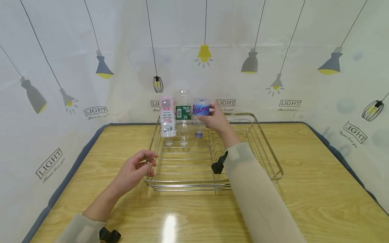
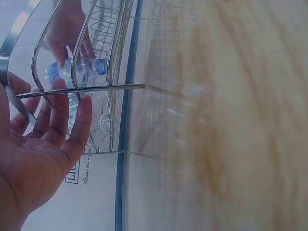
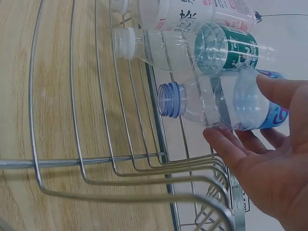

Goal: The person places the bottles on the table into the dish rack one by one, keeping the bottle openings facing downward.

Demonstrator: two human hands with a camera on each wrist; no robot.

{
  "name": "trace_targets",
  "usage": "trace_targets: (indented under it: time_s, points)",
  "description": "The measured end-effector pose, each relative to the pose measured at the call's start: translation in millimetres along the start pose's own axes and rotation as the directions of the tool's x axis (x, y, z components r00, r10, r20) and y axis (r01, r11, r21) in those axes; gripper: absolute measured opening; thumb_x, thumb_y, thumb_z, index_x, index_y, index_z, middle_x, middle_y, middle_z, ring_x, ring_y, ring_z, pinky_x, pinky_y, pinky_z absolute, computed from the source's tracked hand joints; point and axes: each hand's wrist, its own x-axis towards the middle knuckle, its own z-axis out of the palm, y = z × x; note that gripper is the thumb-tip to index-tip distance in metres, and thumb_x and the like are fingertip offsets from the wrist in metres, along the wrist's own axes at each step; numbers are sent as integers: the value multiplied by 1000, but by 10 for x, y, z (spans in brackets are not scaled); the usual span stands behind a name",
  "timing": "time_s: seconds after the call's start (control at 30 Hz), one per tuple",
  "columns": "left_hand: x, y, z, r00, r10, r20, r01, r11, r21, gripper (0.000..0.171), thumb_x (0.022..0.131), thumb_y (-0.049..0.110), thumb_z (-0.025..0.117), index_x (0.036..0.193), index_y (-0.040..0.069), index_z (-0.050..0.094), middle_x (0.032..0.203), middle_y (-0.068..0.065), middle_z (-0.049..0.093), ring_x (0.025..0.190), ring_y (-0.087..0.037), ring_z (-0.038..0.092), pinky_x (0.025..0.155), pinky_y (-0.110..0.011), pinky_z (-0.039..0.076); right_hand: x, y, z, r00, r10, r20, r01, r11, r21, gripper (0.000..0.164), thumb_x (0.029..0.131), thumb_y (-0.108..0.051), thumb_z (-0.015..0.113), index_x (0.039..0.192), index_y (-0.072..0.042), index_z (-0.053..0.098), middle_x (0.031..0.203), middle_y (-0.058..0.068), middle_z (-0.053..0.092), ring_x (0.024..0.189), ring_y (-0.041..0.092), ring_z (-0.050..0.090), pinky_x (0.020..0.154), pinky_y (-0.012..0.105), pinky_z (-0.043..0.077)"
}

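Observation:
A clear plastic bottle (image 1: 199, 124) with a blue and purple label is upside down, its blue neck end pointing down into the wire dish rack (image 1: 182, 182). My right hand (image 1: 217, 119) grips it near its base, thumb on one side and fingers on the other, as the right wrist view shows. Left of it stand a clear bottle (image 1: 183, 126) with a green label and a white and pink bottle (image 1: 168, 116), both neck down. My left hand (image 1: 133, 170) hangs loosely curled at the rack's front left corner, holding nothing; whether it touches the rim I cannot tell.
The metal rack stands on a wood-grain table (image 1: 121, 141). Its bent wire dividers (image 1: 217, 145) run along the right half. Behind and at both sides rises a white cloth (image 1: 127, 40) printed with lamps, with a dark blue edge at the table.

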Motion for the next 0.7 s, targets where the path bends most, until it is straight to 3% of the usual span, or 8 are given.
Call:
trace_targets:
  time_s: [0.17, 0.47, 0.7]
  points:
    - [0, 3, 5, 1000, -6, -8, 6, 1000, 0, 28, 108, 1, 54, 135, 1, 61, 110, -21, 60, 79, -18, 68, 77, -31, 65, -8, -2, 1, 999, 30, 39, -28, 998, -53, 82, 102, -16, 75, 168, -7, 28, 159, 24, 53, 141, 39, 58, 110, 52, 57]
    - [-17, 42, 10, 1000, 31, -3, -31, 999, -13, 28, 108, 1, 55, 135, -7, 59, 108, -23, 59, 79, -17, 68, 75, -32, 65, -58, -15, 9, 992, 93, 85, -84, 991, -108, 85, 103, -16, 75, 169, -8, 21, 166, 24, 44, 144, 41, 56, 116, 56, 55]
    - [-21, 52, 8, 1000, 27, 1, -27, 1000, -15, 28, 108, 2, 55, 135, -5, 59, 108, -24, 59, 80, -18, 69, 75, -32, 64, -57, -17, -2, 992, 84, 90, -75, 992, -101, 99, 103, -14, 75, 175, -19, 7, 160, 28, 49, 141, 42, 58, 111, 55, 59]
